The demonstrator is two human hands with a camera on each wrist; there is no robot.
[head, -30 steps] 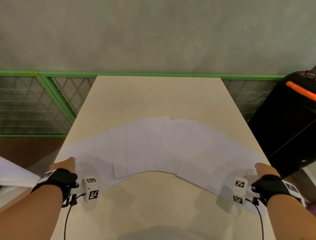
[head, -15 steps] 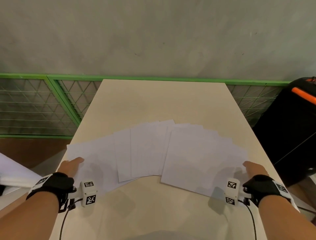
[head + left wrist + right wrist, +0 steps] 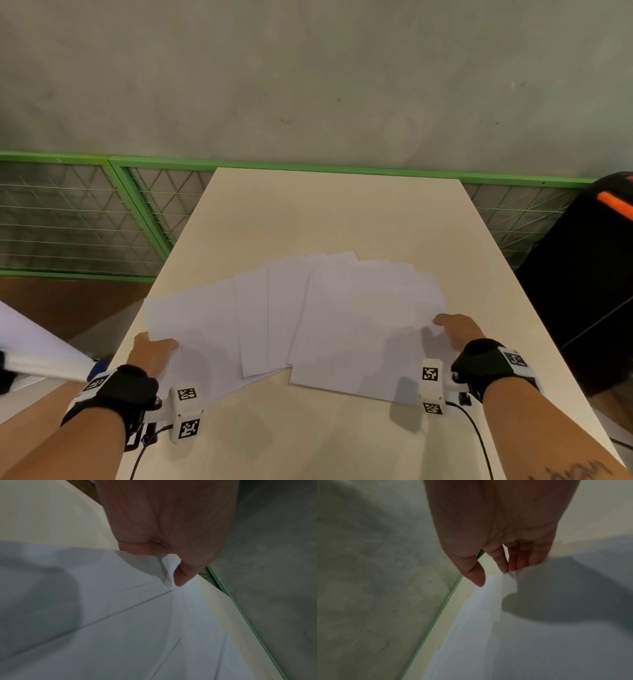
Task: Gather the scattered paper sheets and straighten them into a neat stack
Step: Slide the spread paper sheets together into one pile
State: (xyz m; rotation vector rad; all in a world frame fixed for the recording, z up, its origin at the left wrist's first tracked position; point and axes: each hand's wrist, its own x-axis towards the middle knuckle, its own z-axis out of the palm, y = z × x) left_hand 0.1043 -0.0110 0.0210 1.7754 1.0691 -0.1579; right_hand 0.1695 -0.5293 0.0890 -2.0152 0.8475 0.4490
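Several white paper sheets (image 3: 308, 318) lie fanned and overlapping across the beige table (image 3: 342, 212). My left hand (image 3: 154, 346) is at the fan's left edge, thumb on top of the outer sheet. In the left wrist view a sheet corner (image 3: 169, 568) buckles up against that hand (image 3: 163, 527) beside the thumb; the fingers are hidden behind the paper. My right hand (image 3: 455, 330) is at the fan's right edge. Its straight fingers (image 3: 522, 559) touch the edge of the sheets (image 3: 522, 635), and the thumb hangs apart above them.
A black case with an orange stripe (image 3: 589, 274) stands right of the table. A green mesh railing (image 3: 85, 222) runs behind and to the left. A white sheet-like object (image 3: 34, 353) juts in at the far left, off the table. Bare tabletop lies beyond the papers.
Both hands have moved inward and forward, pushing the fan narrower. The right-hand sheets have slid left over the middle ones, and the left sheets have shifted right.
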